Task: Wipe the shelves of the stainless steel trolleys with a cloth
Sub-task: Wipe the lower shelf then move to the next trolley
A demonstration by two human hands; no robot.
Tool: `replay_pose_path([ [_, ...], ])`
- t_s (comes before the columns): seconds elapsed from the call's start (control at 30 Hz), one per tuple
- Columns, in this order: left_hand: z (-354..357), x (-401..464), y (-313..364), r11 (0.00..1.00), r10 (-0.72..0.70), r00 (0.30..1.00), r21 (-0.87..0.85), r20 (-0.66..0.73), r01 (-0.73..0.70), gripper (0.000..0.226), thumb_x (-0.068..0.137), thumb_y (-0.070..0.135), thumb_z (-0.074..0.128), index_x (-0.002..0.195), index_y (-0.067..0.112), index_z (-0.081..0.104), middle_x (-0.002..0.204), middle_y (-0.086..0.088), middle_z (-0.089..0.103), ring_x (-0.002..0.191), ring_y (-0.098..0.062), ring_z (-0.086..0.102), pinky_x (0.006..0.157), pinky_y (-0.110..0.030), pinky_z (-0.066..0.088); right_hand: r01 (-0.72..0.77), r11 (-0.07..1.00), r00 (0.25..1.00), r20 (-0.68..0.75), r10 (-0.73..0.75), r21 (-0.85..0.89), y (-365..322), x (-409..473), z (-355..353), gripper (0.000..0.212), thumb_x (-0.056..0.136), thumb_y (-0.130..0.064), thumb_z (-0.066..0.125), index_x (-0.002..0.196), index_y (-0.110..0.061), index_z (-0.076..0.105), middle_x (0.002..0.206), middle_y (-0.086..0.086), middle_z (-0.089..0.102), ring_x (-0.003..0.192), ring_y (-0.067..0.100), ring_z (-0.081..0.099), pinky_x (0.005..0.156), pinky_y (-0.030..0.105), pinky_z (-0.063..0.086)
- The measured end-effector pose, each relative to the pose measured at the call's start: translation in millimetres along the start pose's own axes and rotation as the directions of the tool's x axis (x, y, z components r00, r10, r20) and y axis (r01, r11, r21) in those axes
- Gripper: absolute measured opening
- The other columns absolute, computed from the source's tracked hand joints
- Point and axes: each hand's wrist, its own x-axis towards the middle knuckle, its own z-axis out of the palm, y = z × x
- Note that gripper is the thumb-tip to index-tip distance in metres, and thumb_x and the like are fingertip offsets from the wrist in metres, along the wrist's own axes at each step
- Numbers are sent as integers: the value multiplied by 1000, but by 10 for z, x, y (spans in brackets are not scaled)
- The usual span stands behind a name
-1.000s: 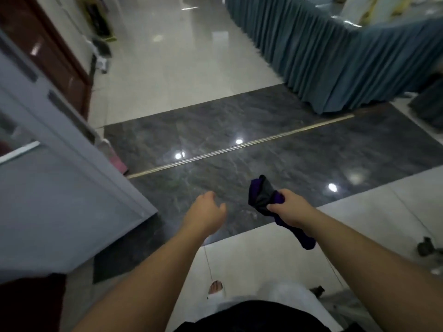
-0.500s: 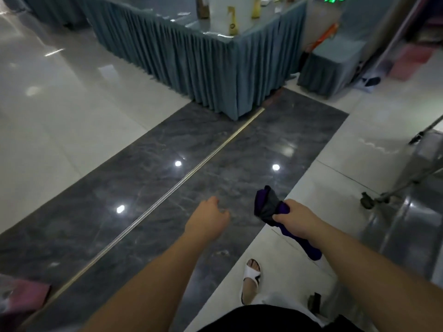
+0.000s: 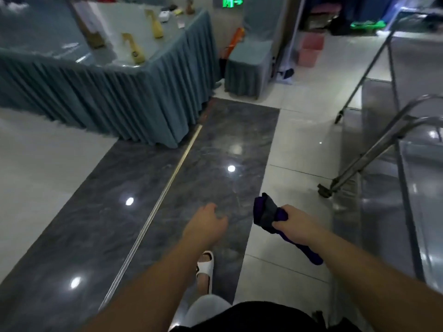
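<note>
Trolley point(image 3: 388, 149) nearer now; right hand point(image 3: 296, 225) grips cloth point(image 3: 266, 212) (left hand point(image 3: 205, 224) loose, empty)

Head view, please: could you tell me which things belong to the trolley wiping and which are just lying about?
Job: purple cloth gripped in right hand; steel trolley; idle left hand.
Lying about: skirted table, covered chair, pink bins.

A green exit sign point(image 3: 232, 1) shows only an arrow pointing right.

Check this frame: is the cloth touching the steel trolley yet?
Apart. The head view shows the cloth held in the right hand over the floor, with bare tile between it and the trolley.
</note>
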Motion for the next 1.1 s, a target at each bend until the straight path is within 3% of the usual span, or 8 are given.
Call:
replay_pose_path([
  [0.13, -261, 835, 426, 982, 159, 984, 91, 85, -166, 61, 98, 47, 57, 153, 20, 47, 151, -5, 53, 128, -24, 59, 91, -32, 45, -172, 979, 974, -128, 185, 109, 0, 344, -320, 24, 89, -31, 69, 104, -15, 59, 94, 8, 67, 86, 25, 64, 79, 41, 56],
  [0.27, -402, 1457, 859, 933, 268, 939, 185, 217, -309, 63, 97, 49, 58, 151, 19, 48, 150, -7, 55, 129, -26, 59, 103, -39, 50, -276, 935, 921, -217, 324, 224, 82, 506, -492, 24, 92, -23, 66, 112, -12, 58, 89, 2, 62, 75, 14, 57, 58, 27, 43],
  [0.37, -396, 1815, 1231, 879, 315, 890, 252, 329, -405, 65, 98, 52, 56, 153, 19, 46, 153, -7, 53, 133, -28, 57, 109, -45, 49, -356, 883, 878, -213, 428, 304, 207, 568, -536, 26, 92, -22, 64, 112, -6, 58, 91, 10, 64, 73, 16, 57, 55, 28, 39],
  [0.47, -252, 2131, 1718, 800, 376, 827, 303, 419, -517, 63, 100, 47, 56, 154, 16, 45, 153, -8, 52, 134, -27, 55, 109, -39, 47, -403, 814, 826, -217, 521, 419, 421, 665, -640, 29, 91, -22, 62, 110, 0, 59, 96, 20, 66, 71, 21, 59, 56, 32, 38],
  [0.63, 161, 2581, 2684, 685, 446, 731, 330, 516, -650, 61, 101, 41, 56, 155, 18, 44, 152, -7, 52, 132, -24, 56, 102, -33, 45, -410, 702, 745, -230, 626, 582, 930, 976, -976, 21, 89, -23, 64, 96, -5, 57, 89, 12, 65, 81, 23, 63, 73, 36, 52],
  [0.77, 443, 2816, 3388, 637, 434, 700, 356, 567, -684, 60, 100, 42, 55, 154, 20, 44, 151, -6, 52, 129, -24, 58, 105, -37, 50, -393, 640, 719, -213, 661, 660, 1293, 1216, -1378, 19, 87, -20, 64, 80, -8, 51, 77, 8, 61, 68, 17, 56, 62, 32, 42],
  [0.93, 744, 3090, 4151, 576, 445, 654, 364, 612, -732, 59, 100, 43, 55, 154, 22, 43, 151, -4, 53, 121, -21, 62, 98, -35, 52, -430, 604, 713, -158, 683, 671, 1605, 1440, -1845, 30, 89, -19, 61, 70, -17, 39, 69, 1, 49, 64, 16, 48, 59, 29, 37],
  [1.1, 1025, 3398, 4726, 452, 463, 563, 364, 685, -814, 60, 99, 46, 56, 153, 23, 44, 149, -4, 54, 121, -21, 61, 97, -34, 50, -392, 548, 666, -183, 723, 739, 1779, 1717, -2165, 33, 89, -15, 60, 65, -13, 38, 63, 3, 46, 58, 16, 44, 54, 29, 32],
])
